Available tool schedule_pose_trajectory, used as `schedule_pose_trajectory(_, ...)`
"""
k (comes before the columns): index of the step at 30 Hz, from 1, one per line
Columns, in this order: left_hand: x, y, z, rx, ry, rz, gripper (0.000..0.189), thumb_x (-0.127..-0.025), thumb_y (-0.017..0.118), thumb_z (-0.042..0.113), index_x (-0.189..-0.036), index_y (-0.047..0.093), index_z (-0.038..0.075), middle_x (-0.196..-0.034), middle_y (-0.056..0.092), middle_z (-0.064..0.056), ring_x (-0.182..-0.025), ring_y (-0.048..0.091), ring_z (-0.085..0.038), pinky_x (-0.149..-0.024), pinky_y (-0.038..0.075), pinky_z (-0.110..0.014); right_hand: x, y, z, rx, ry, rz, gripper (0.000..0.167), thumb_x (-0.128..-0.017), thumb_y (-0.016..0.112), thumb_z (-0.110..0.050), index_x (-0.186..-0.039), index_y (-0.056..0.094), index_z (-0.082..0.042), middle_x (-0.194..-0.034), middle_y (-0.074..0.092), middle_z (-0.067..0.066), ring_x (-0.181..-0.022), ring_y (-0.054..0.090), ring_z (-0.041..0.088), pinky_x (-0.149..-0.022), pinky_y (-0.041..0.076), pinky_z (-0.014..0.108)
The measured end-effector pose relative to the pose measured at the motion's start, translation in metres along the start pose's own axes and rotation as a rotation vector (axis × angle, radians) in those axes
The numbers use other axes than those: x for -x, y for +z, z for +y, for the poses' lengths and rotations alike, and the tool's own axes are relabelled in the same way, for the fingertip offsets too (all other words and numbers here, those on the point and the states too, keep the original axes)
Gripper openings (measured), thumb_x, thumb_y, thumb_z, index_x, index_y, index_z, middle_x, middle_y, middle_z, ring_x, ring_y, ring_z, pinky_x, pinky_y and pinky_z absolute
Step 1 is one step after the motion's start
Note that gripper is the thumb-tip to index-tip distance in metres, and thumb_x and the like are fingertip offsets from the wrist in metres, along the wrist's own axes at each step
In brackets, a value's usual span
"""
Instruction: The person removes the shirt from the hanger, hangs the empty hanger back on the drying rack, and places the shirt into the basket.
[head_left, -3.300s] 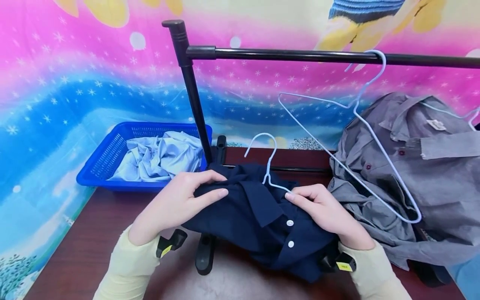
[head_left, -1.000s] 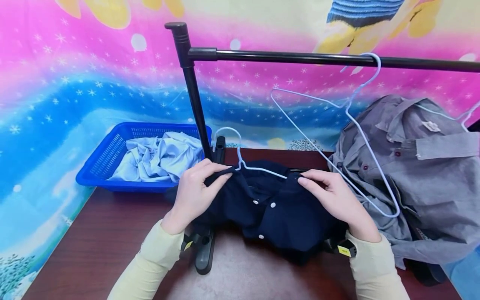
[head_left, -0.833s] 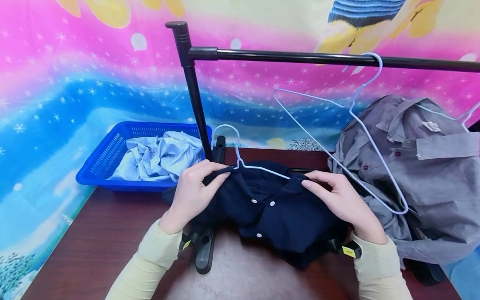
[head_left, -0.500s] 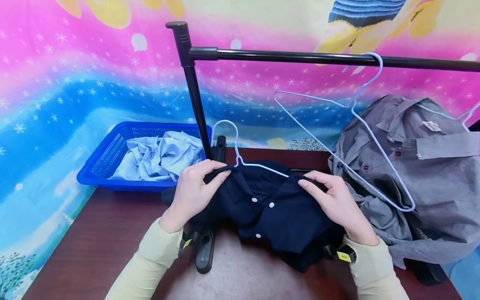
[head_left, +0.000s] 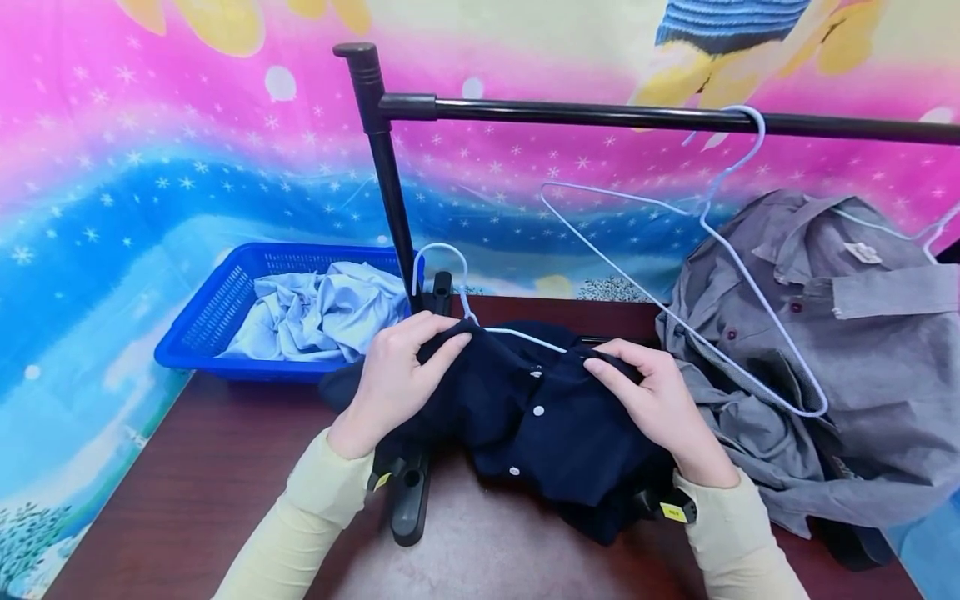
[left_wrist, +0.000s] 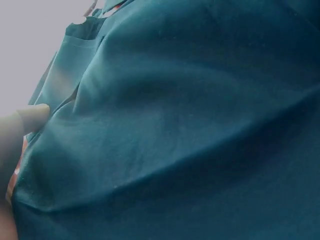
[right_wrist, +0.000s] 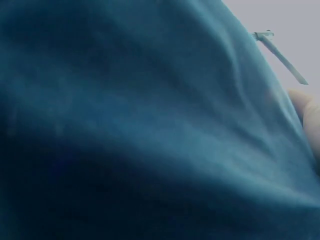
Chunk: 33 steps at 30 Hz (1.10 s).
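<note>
Dark navy button-front shirt [head_left: 540, 417] lies on the brown table, in front of the black rack post [head_left: 386, 183]. Left hand [head_left: 393, 379] and right hand [head_left: 652, 400] pinch its collar over a white wire hanger [head_left: 480, 321]. Risk: a shoulder slips off the wire; the hook snags the post

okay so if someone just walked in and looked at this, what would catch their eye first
Probably the two hands at table centre: the left hand and right hand each pinch a navy shirt with a white hanger threaded in its collar. Behind them, a black rail crosses a loud pink-and-blue starry backdrop.
</note>
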<state>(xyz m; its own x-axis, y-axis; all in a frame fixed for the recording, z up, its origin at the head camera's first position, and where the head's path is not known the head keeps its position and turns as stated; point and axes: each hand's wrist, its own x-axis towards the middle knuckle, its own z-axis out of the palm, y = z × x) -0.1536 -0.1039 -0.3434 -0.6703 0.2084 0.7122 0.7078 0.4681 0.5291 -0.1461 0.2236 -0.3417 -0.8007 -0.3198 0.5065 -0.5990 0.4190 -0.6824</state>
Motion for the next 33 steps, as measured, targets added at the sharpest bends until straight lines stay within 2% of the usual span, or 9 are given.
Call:
schedule_pose_trajectory(4,0.000,0.000,-0.001,-0.007,0.017,0.021,0.018,-0.097,0.074,0.021,-0.111,0.078,0.010,-0.095,0.072,0.003,-0.084,0.065,-0.010,-0.075,0.055,-0.031,0.000,-0.001,0.004,0.001,-0.026,-0.025,0.029,-0.096,0.069,-0.001,-0.119,0.076,-0.018,-0.112,0.073,-0.005,-0.102,0.066,0.013,-0.089,0.049,0.022)
schedule_pose_trajectory(8,0.000,-0.002,-0.003,-0.013,0.019,0.034,0.018,-0.096,0.074,0.020,-0.111,0.078,0.011,-0.094,0.071,0.003,-0.083,0.064,-0.009,-0.074,0.054,-0.030,-0.001,-0.005,0.007,-0.042,-0.046,-0.033,0.031,-0.096,0.068,0.002,-0.120,0.075,-0.017,-0.116,0.071,-0.002,-0.108,0.064,0.017,-0.094,0.047,0.025)
schedule_pose_trajectory(12,-0.002,-0.006,-0.003,-0.022,0.025,0.045,0.018,-0.095,0.075,0.019,-0.111,0.078,0.011,-0.092,0.070,0.003,-0.082,0.063,-0.009,-0.074,0.053,-0.030,0.001,-0.009,0.008,-0.033,0.004,0.003,0.025,-0.096,0.068,0.002,-0.115,0.075,-0.013,-0.111,0.072,-0.001,-0.103,0.064,0.014,-0.089,0.048,0.022)
schedule_pose_trajectory(14,-0.002,-0.008,-0.004,-0.027,0.028,0.056,0.017,-0.095,0.075,0.018,-0.110,0.079,0.010,-0.093,0.071,0.003,-0.083,0.063,-0.010,-0.075,0.054,-0.031,0.004,-0.011,0.009,-0.020,0.021,0.037,0.024,-0.094,0.070,0.004,-0.111,0.075,-0.011,-0.104,0.073,-0.003,-0.091,0.063,0.010,-0.077,0.048,0.020)
schedule_pose_trajectory(16,-0.003,-0.011,-0.005,-0.034,0.031,0.071,0.017,-0.095,0.076,0.017,-0.109,0.079,0.010,-0.095,0.072,0.002,-0.084,0.065,-0.011,-0.077,0.054,-0.033,0.005,-0.014,0.009,-0.040,0.014,0.072,0.024,-0.090,0.071,0.010,-0.108,0.075,-0.005,-0.101,0.074,0.001,-0.085,0.063,0.009,-0.071,0.048,0.020)
schedule_pose_trajectory(19,-0.003,-0.015,-0.008,-0.040,0.034,0.091,0.016,-0.094,0.076,0.015,-0.109,0.079,0.010,-0.096,0.073,0.000,-0.086,0.066,-0.013,-0.078,0.055,-0.036,0.007,-0.019,0.011,-0.103,0.003,0.091,0.027,-0.087,0.070,0.016,-0.108,0.075,0.001,-0.105,0.075,0.009,-0.086,0.067,0.012,-0.071,0.051,0.020)
schedule_pose_trajectory(22,-0.004,-0.018,-0.008,-0.042,0.033,0.100,0.016,-0.094,0.076,0.014,-0.109,0.079,0.010,-0.097,0.074,-0.001,-0.087,0.068,-0.014,-0.078,0.055,-0.037,0.009,-0.024,0.011,-0.148,0.025,0.087,0.029,-0.087,0.070,0.017,-0.112,0.075,0.002,-0.113,0.073,0.016,-0.096,0.070,0.019,-0.079,0.055,0.024)
schedule_pose_trajectory(27,-0.005,-0.021,-0.009,-0.034,0.027,0.109,0.017,-0.094,0.076,0.014,-0.109,0.079,0.010,-0.099,0.074,-0.001,-0.090,0.068,-0.016,-0.081,0.055,-0.038,0.013,-0.030,0.013,-0.139,0.059,0.098,0.030,-0.087,0.073,0.015,-0.113,0.075,0.001,-0.116,0.073,0.015,-0.097,0.071,0.021,-0.082,0.056,0.026)
schedule_pose_trajectory(33,-0.005,-0.022,-0.011,-0.021,0.020,0.128,0.016,-0.093,0.076,0.012,-0.109,0.079,0.009,-0.102,0.075,0.000,-0.095,0.069,-0.016,-0.085,0.055,-0.039,0.016,-0.031,0.016,-0.120,0.050,0.127,0.027,-0.085,0.074,0.015,-0.109,0.073,0.003,-0.113,0.073,0.017,-0.092,0.072,0.017,-0.079,0.056,0.023)
